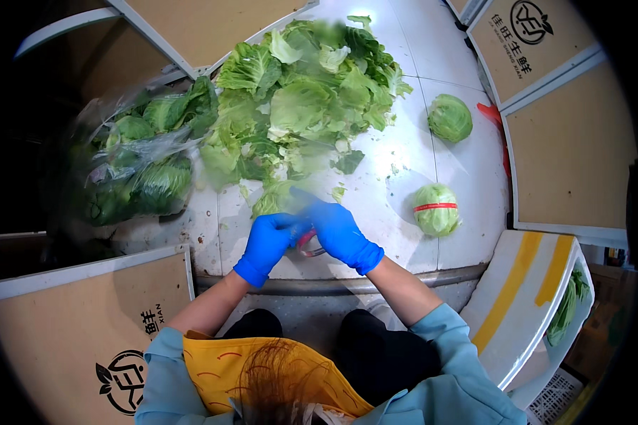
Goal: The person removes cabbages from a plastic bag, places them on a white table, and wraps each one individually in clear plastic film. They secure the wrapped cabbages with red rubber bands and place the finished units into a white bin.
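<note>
Both my hands wear blue gloves and meet just above the front edge of the white tiled surface. My right hand (343,231) holds a small roll of red tape (309,244), whose ring shows below its fingers. The fingers of my left hand (268,241) touch or nearly touch the roll and my right hand; blur hides whether they pinch anything. Just beyond them sits a pale green leafy head (271,199), partly covered by my hands. To the right stands a cabbage (436,210) with a red band around its middle. Behind it is another cabbage (450,118) without a visible band.
A large heap of loose cabbage leaves (303,101) spreads across the far middle. On the left lies a clear plastic bag (143,159) full of green heads. Tan panels (569,159) border the surface. A white foam box (510,297) with yellow tape holds greens at right.
</note>
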{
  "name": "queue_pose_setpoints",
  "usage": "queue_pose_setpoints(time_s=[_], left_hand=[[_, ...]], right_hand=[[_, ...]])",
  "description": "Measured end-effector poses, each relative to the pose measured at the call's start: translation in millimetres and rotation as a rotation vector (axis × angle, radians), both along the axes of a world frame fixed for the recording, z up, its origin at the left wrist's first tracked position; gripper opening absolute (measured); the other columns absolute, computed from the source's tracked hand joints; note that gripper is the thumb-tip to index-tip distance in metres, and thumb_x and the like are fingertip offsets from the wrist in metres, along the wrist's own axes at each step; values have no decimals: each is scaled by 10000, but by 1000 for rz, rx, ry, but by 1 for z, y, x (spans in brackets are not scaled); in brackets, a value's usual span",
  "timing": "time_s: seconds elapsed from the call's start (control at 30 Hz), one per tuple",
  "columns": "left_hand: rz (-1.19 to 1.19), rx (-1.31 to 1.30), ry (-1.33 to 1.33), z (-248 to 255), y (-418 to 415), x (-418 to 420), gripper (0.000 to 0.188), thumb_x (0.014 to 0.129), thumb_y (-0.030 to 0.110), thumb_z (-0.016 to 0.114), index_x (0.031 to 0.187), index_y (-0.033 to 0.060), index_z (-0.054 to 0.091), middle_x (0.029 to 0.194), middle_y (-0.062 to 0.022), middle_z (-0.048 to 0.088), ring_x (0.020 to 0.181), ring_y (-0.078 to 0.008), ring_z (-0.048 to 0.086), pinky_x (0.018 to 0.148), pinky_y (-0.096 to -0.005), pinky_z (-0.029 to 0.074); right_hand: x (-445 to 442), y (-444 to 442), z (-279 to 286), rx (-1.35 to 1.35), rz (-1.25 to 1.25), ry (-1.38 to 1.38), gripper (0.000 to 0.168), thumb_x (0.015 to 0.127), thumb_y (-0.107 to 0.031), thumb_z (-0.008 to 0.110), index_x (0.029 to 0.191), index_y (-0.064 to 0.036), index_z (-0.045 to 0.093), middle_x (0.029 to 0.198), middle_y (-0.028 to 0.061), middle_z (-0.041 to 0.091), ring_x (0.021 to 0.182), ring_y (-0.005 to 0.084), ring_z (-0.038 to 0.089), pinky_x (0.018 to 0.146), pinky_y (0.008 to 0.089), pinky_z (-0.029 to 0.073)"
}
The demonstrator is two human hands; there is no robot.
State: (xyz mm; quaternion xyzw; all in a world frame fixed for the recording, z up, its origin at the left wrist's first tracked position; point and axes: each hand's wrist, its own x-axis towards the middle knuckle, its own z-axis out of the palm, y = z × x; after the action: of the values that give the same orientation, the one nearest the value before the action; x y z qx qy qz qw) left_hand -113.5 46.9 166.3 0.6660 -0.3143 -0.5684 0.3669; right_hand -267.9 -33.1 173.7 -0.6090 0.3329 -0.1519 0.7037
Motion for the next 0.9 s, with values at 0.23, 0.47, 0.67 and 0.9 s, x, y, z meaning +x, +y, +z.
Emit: queue_pose_setpoints(time_s=[0.23, 0.47, 0.67, 0.9], left_hand=[[58, -378, 11, 26, -39, 2, 114, 866, 110, 619, 900, 1, 626, 896, -54, 638, 836, -107, 580, 752, -253, 465], [-314, -392, -256, 9, -72, 16, 280, 829, 184, 664, 1032, 9, 583, 1088, -112, 595, 1021, -188, 551, 883, -331, 431], [-252, -76, -225, -66, -39, 54, 898, 741, 318, 751, 1444, 157, 216, 1407, -149, 336, 1281, -269, 362, 1048, -363, 309], [87, -66, -47, -78, 31, 58, 972, 743, 240, 764, 1437, 7, 124, 1311, -177, 448, 1186, -236, 462, 996, -356, 382]], right_hand=[[-16, -18, -3, 299, 22, -133, 330, 910, -328, 557, 1010, -30, 658, 612, -14, 500, 528, 60, 425, 504, 208, 371], [-36, -31, -9, 224, -70, -1, 270, 885, -263, 576, 1011, -42, 667, 670, 13, 586, 530, 66, 471, 494, 210, 379], [-60, 14, -74, 545, -418, 48, 262, 872, -220, 561, 1020, -24, 650, 822, 49, 670, 507, 63, 472, 480, 193, 367], [-28, 13, -49, 519, -213, 23, 216, 886, -205, 525, 944, -53, 666, 722, 24, 651, 466, 43, 426, 430, 173, 306]])
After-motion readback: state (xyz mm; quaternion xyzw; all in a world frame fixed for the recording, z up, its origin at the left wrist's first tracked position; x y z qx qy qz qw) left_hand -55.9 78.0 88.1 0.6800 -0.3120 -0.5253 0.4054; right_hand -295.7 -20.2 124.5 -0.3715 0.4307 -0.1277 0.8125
